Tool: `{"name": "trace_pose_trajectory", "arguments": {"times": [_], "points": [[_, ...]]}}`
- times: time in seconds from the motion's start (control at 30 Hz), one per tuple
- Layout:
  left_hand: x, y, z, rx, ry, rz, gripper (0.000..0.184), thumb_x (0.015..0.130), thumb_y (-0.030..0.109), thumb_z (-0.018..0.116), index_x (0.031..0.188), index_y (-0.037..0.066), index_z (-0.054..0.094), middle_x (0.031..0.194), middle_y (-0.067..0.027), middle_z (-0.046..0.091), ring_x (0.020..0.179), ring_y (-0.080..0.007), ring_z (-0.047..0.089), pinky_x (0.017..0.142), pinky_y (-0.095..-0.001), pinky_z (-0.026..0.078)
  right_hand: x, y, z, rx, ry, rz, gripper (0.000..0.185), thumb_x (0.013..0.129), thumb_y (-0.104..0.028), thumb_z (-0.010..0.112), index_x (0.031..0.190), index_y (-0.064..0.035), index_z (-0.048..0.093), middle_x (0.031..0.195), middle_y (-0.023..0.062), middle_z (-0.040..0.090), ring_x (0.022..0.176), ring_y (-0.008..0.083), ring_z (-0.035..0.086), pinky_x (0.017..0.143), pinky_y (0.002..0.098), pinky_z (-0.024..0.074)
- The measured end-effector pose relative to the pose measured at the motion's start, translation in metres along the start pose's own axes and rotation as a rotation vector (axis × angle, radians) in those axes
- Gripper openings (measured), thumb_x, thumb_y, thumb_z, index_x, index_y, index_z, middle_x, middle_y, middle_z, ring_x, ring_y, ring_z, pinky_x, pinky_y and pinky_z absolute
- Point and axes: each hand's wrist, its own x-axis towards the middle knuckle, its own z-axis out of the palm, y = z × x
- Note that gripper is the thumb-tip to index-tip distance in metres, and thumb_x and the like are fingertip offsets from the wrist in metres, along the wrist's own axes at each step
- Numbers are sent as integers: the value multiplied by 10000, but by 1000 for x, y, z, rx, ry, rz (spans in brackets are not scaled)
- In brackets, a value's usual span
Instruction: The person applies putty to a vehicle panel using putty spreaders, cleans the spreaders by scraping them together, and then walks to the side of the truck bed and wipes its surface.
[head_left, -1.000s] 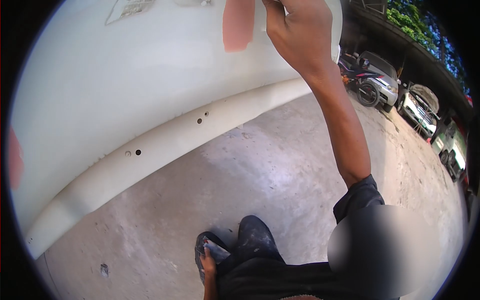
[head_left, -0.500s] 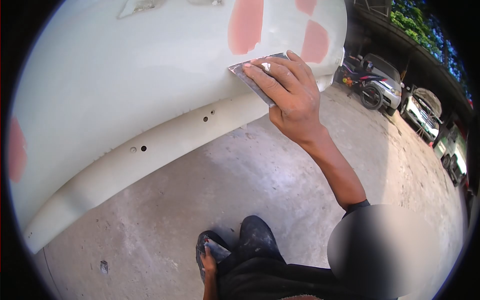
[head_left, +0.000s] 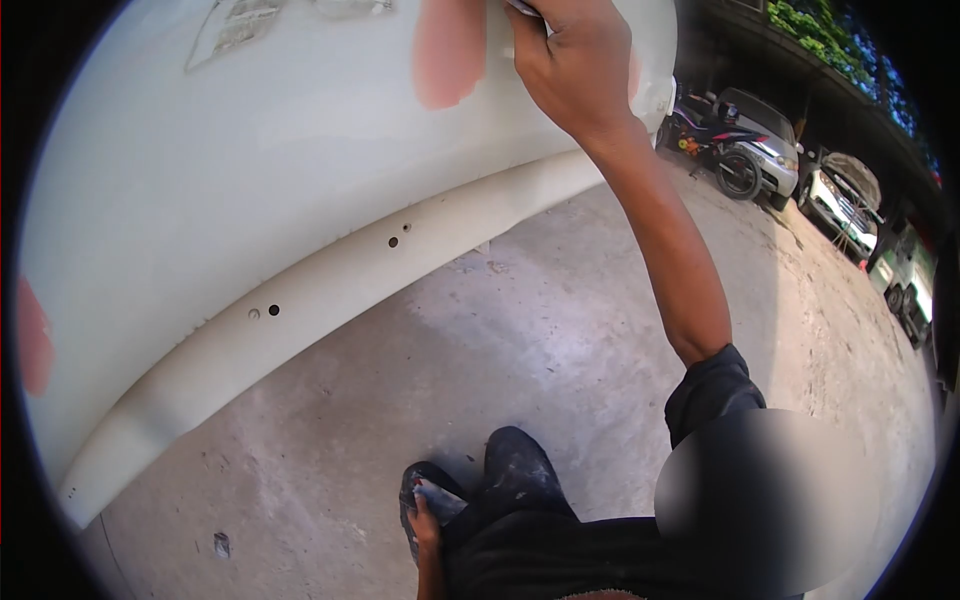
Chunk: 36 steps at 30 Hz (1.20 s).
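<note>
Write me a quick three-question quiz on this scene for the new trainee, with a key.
1. Multiple choice: which hand is raised up at the white panel?
A) left
B) right
C) both

2. True or false: the left hand is empty.

3. Fill the gap: in the background, a two-wheeled ____ stands beside the silver car.

Key:
1. B, the right hand, near the top edge of the picture.
2. False; it holds a flat plate.
3. Motorcycle.
</note>
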Motion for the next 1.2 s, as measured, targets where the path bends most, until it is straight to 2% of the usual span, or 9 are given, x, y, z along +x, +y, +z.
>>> {"name": "trace_pose_trajectory", "arguments": {"times": [0.13, 0.3, 0.5, 0.63, 0.77, 0.87, 0.97, 1.07, 1.2], "points": [[2, 0, -1, 150, 93, -140, 831, 982, 553, 562, 1433, -133, 435, 1417, -275, 547, 1336, -363, 512, 1160, -415, 318, -58, 0, 18, -50, 69, -29, 491, 723, 82, 654, 1148, -141, 756, 1055, 28, 715, 997, 252, 654, 839, 362, 552], [16, -24, -8, 192, 51, -129, 943, 953, 675, 504, 1439, -130, 429, 1463, -276, 512, 1389, -405, 453, 1222, -485, 110, -118, -36, 2, -31, -80, 17, 505, 705, 47, 702, 1143, -196, 765, 1110, -14, 715, 1054, 230, 656, 1004, 418, 520], [20, -28, -9, 268, 60, -136, 936, 962, 638, 534, 1438, -156, 403, 1453, -299, 505, 1364, -398, 482, 1197, -452, 239, -69, 5, -23, -26, -47, -64, 548, 678, 87, 668, 1145, -184, 762, 1049, -2, 719, 1027, 211, 661, 974, 409, 525], [3, -1, 0, 146, 29, -75, 925, 968, 597, 568, 1428, -186, 387, 1428, -322, 507, 1335, -382, 507, 1138, -412, 359, -2, 17, -20, -34, 50, -100, 382, 825, 48, 610, 1180, -49, 711, 998, 159, 672, 932, 352, 630, 803, 420, 512], [-4, 9, 3, 148, 53, -97, 923, 968, 590, 574, 1418, -195, 392, 1415, -324, 516, 1325, -377, 515, 1124, -409, 376, 12, 34, 0, 14, 35, -130, 362, 836, 48, 611, 1170, -48, 713, 982, 140, 673, 920, 336, 629, 784, 415, 514], [-3, 5, 3, 160, 60, -116, 922, 966, 600, 566, 1411, -192, 406, 1404, -324, 527, 1323, -377, 517, 1126, -413, 370, -4, 5, -13, -30, -69, 58, 334, 846, 44, 611, 1151, -46, 713, 983, 141, 676, 920, 337, 633, 786, 413, 516], [5, -5, -1, 207, 72, -112, 917, 964, 612, 553, 1403, -183, 427, 1397, -321, 537, 1319, -380, 523, 1133, -416, 356, -62, 2, -7, -54, -120, 57, 493, 759, 125, 634, 1191, -89, 739, 1101, 53, 724, 1042, 254, 648, 919, 361, 525], [15, -19, -4, 260, 78, -119, 904, 965, 618, 541, 1400, -169, 445, 1398, -312, 544, 1311, -386, 533, 1143, -419, 339, -104, -19, -3, -37, -52, 38, 575, 683, 113, 597, 1153, -178, 756, 1010, 18, 715, 957, 247, 658, 857, 403, 532], [0, 2, 0, 244, 69, -125, 897, 963, 625, 536, 1396, -158, 462, 1392, -306, 555, 1298, -392, 545, 1146, -421, 331, -93, -21, -28, -70, -173, -2, 536, 717, 114, 606, 1163, -147, 747, 1041, 38, 715, 961, 262, 646, 834, 396, 521]]}}
